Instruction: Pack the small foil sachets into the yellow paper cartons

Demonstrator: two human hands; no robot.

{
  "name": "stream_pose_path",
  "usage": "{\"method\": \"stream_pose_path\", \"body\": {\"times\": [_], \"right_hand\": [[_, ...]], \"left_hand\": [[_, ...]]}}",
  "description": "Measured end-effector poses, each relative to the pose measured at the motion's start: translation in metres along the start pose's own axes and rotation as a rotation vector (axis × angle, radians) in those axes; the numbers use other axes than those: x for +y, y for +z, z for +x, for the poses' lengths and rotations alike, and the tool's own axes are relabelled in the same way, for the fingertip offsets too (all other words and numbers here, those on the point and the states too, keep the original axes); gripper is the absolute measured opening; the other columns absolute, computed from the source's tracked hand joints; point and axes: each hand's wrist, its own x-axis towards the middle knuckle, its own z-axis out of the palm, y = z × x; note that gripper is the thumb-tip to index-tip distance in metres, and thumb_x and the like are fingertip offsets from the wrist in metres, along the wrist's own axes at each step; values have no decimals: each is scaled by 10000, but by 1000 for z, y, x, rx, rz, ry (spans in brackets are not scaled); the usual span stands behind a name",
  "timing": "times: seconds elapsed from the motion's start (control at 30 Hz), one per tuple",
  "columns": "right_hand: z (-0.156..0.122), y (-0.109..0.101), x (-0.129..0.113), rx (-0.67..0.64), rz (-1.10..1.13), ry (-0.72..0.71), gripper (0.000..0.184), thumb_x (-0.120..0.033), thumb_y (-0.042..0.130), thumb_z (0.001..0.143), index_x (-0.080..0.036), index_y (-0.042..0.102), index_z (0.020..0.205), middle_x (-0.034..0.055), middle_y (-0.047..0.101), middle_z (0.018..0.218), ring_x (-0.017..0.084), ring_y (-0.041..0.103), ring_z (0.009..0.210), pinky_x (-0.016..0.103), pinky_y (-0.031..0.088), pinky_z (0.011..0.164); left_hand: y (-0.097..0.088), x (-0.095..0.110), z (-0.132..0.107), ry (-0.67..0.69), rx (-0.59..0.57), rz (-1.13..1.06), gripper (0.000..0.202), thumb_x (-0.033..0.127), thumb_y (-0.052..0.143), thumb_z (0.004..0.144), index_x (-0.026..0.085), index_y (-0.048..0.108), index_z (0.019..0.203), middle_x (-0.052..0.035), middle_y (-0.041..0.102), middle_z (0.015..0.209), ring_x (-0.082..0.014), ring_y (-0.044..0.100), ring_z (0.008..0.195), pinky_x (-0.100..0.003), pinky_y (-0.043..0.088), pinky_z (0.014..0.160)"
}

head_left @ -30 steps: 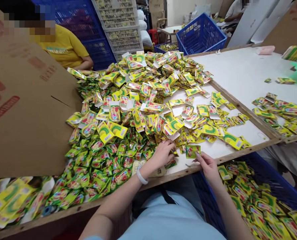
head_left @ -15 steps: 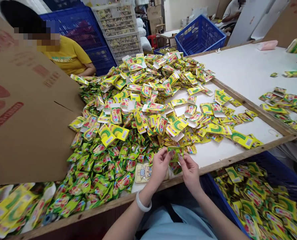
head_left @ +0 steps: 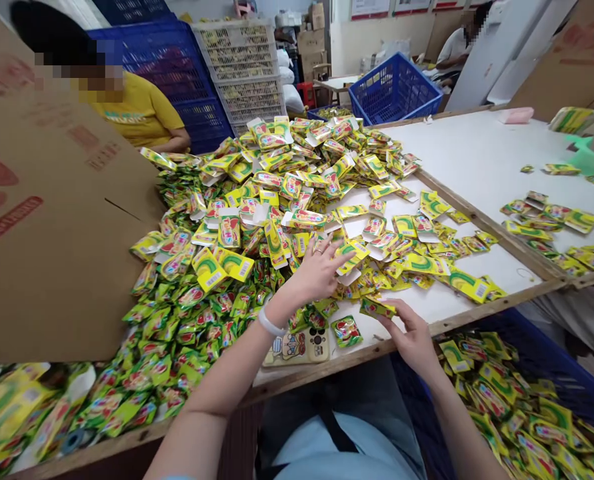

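Note:
My left hand [head_left: 321, 268] reaches over the heap, its fingers spread above the small yellow candy boxes [head_left: 307, 219]. Between the thumb and fingers of my right hand [head_left: 411, 331] is one small candy box [head_left: 377, 307], held just above the white tabletop near the front edge. A green candy packet [head_left: 347, 331] lies on the table between my two arms. Beside it, partly under my left forearm, is a phone in a cartoon case [head_left: 297, 348]. Many more green candy packets [head_left: 191, 340] are piled to the left.
A large cardboard carton [head_left: 61, 233] stands at the left, with a person in a yellow shirt [head_left: 144, 110] behind it. A wooden strip [head_left: 491, 223] divides the table. At lower right a blue crate [head_left: 571, 393] holds filled boxes. Another blue crate [head_left: 397, 90] tilts at the back.
My hands have come apart. The left has moved up and forward over the boxes, fingers now spread. The right has shifted right, holding the small box alone.

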Motion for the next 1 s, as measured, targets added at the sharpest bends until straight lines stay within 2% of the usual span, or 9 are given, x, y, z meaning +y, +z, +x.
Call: {"method": "stream_pose_path", "body": {"times": [0.1, 0.2, 0.33, 0.43, 0.53, 0.63, 0.73, 0.83, 1.0], "right_hand": [[-1, -15, 4, 6, -283, -202, 211, -273, 605, 896, -276, 725, 1070, 100, 568, 1374, 298, 453, 1368, 535, 401, 1104], [2, -21, -7, -49, -355, -260, 198, -251, 615, 886, -272, 738, 1040, 74, 369, 1556, 328, 194, 1504, 584, 261, 1174], [-2, -2, -31, -267, 28, -122, 175, -316, 666, 868, -257, 732, 1019, 111, 582, 1372, 284, 525, 1312, 468, 433, 1089], [-17, 26, -42, -421, 396, 48, 167, -375, 691, 847, -276, 743, 971, 72, 707, 1123, 251, 667, 1078, 416, 554, 937], [-28, 37, -43, -462, 494, 177, 153, -373, 737, 805, -292, 761, 933, 47, 711, 1059, 241, 677, 1016, 399, 577, 884], [-25, 21, -45, -260, 437, 196, 174, -342, 771, 771, -278, 762, 932, 51, 696, 1072, 233, 670, 1004, 358, 589, 839], [-12, 2, -58, -153, 390, 196, 220, -351, 759, 779, -263, 738, 979, 46, 691, 961, 188, 663, 777, 289, 585, 613], [3, -2, -74, -304, 246, 147, 207, -345, 704, 824, -232, 729, 996, 33, 663, 868, 149, 601, 662, 259, 537, 558], [18, 0, -83, -501, -18, 78, 200, -360, 637, 867, -195, 733, 927, 28, 652, 808, 149, 574, 696, 229, 485, 574]], "left_hand": [[-9, -5, 2, 40, -15, 81, 308, 112, 513, 916, 247, 682, 1135, -79, 701, 1161, -270, 562, 1226, -605, 214, 1156], [-24, 11, -20, 109, 50, -55, 282, 148, 481, 956, 251, 691, 1115, -56, 736, 1000, -224, 624, 1084, -515, 324, 1108], [-30, 37, -67, 29, 149, -658, 312, 386, 526, 962, 241, 668, 1199, -87, 693, 1065, -193, 629, 1023, -363, 472, 960], [-6, 51, -97, -211, 267, -1165, 728, 668, 679, 745, 210, 603, 1306, -140, 639, 1217, -271, 596, 1155, -368, 514, 923], [23, 62, -118, -535, 222, -1459, 602, 640, 664, 779, 192, 673, 1180, -123, 707, 1075, -274, 666, 1019, -379, 545, 855], [32, 68, -131, -735, 275, -1507, 528, 573, 683, 799, 192, 663, 1164, -101, 722, 1063, -242, 679, 971, -369, 544, 863], [27, 73, -134, -671, 79, -1473, 549, 533, 765, 732, 185, 669, 1146, -96, 742, 1002, -233, 692, 913, -351, 554, 829], [20, 78, -133, -559, -91, -1507, 515, 560, 680, 807, 190, 672, 1165, -114, 748, 999, -249, 711, 887, -374, 566, 808], [14, 81, -140, -482, -61, -1312, 647, 446, 626, 887, 234, 429, 1466, -132, 543, 1433, -261, 553, 1282, -411, 430, 1087]]}}
